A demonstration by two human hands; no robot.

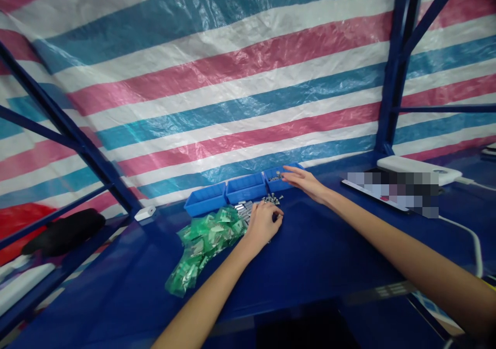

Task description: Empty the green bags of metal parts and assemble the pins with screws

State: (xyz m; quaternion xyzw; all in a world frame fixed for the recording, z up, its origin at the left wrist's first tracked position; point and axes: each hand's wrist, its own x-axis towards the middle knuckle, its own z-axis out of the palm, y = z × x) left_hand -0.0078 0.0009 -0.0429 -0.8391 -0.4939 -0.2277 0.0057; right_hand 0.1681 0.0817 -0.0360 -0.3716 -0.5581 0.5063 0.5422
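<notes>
My left hand (264,219) rests low over the blue table, beside a heap of shiny metal cylinders (243,210) and a small pile of loose screws (273,199). Its fingers are curled in towards the thumb; whatever they hold is hidden. Fingers stretched and slightly apart, my right hand (305,183) reaches over the front of the right blue bin (276,187), where small metal pieces lie. Two more blue bins, the middle one (248,194) and the left one (204,200), stand in line with it. Green plastic bags (209,233) with small contents lie left of my left hand.
A phone-like device (375,196), partly blurred, lies at the right near a white power bank (420,169) with a white cable. A small white box (145,213) sits at the left. Blue metal posts (395,75) and a striped tarp (240,91) bound the table's back.
</notes>
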